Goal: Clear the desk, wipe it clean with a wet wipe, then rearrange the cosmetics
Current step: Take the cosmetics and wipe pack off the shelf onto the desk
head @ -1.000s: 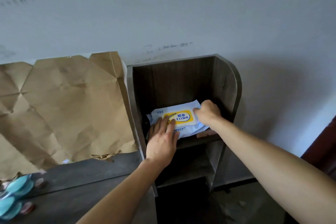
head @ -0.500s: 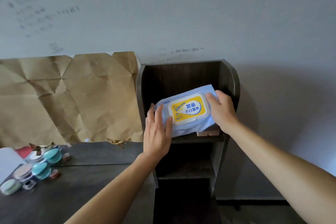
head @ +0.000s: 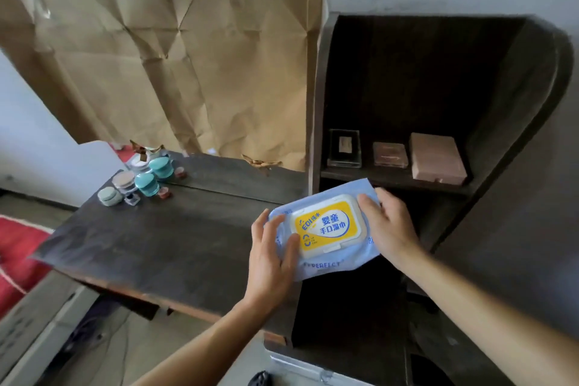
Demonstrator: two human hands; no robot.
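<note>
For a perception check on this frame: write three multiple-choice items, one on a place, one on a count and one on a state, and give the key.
1. Where is the wet wipe pack?
A. on the floor
B. held between the left hand and the right hand
C. under the brown paper

2. How many teal jars stand on the desk?
A. two
B. five
C. none

3. The pack's yellow lid is:
A. flipped open
B. missing
C. closed

Key: B, one hand grips each end of the pack. A, two teal tops show in the far-corner cluster. C, the lid lies flat on the pack.
</note>
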